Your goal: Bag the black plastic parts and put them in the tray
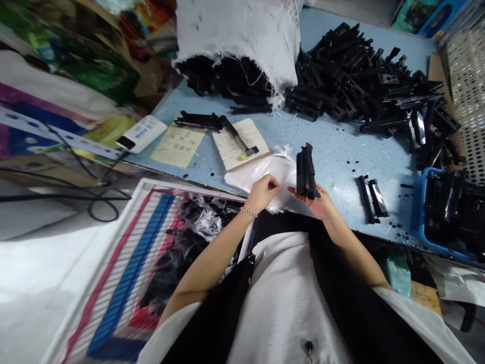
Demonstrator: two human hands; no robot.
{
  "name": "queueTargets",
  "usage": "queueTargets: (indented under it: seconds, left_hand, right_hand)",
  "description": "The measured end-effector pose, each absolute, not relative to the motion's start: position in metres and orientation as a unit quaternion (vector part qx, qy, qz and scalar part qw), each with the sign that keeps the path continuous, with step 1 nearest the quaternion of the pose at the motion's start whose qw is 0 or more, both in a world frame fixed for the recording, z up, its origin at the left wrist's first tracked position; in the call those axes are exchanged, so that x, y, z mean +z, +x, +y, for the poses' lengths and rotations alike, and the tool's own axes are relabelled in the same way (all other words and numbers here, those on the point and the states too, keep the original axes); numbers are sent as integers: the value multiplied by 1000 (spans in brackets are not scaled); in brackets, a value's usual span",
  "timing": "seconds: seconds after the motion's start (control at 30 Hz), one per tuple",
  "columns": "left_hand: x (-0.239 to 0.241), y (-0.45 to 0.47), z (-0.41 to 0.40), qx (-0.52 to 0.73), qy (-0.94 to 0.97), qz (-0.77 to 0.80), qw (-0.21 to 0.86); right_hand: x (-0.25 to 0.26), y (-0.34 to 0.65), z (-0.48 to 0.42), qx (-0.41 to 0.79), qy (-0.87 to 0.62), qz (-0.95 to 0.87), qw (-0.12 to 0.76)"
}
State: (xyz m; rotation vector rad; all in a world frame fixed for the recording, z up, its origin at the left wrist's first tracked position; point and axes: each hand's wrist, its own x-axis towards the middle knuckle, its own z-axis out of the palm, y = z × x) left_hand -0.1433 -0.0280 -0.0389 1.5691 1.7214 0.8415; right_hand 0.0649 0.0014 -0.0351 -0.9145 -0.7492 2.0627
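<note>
My right hand (318,202) grips a black plastic part (306,172), held upright near the front edge of the blue table (341,146). My left hand (263,192) pinches the edge of a clear plastic bag (265,174) that lies in a small stack of bags on the table, just left of the part. The two hands are close together, fingertips almost touching. A bracelet sits on my left wrist.
A big heap of black plastic parts (364,81) fills the far table, partly under a white sack (242,35). Two loose parts (372,198) lie right of my hands. A blue bin (447,212) holds more. A striped bag of wrapped parts (182,242) stands at left.
</note>
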Motion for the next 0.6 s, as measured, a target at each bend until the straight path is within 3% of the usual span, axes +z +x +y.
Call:
queueTargets:
  seconds: [0.23,0.43,0.6]
  left_hand:
    - [-25,-143,-40,249,729,610,185]
    - [-28,-150,-37,282,697,610,250]
    - [-18,-131,-58,282,757,557,193]
  right_hand:
    - [-30,73,-13,756,-399,-324,406]
    - [-33,119,-44,903,-329,-196,196]
    - [-60,98,-35,943,-280,-106,143]
